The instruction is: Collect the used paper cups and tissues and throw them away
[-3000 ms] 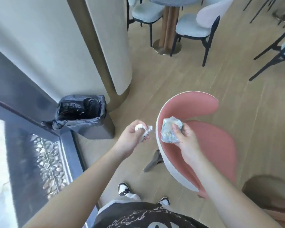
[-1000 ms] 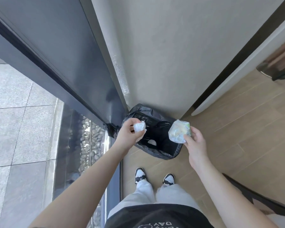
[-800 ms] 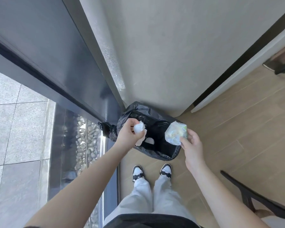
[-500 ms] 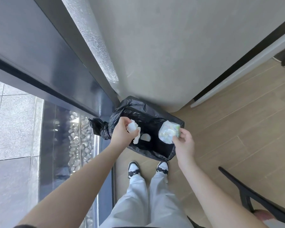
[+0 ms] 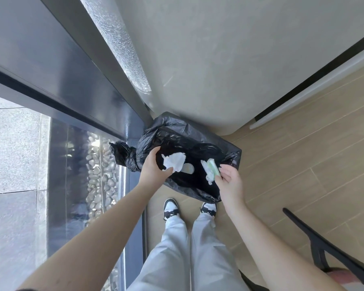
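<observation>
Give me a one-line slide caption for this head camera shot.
Both hands, left and right, release a crumpled white tissue and a crushed paper cup over the black-bagged bin.

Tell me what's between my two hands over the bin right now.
In the head view, the bin's dark open mouth lies between the left hand and right hand, with a white tissue, a crumpled cup and a pale round piece.

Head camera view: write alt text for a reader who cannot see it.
Seen from above, a person's left hand and right hand open over a black-bagged trash bin, with a crumpled white tissue and a crushed white-and-green paper cup at their fingertips. The bin stands on wood flooring in a corner.
</observation>
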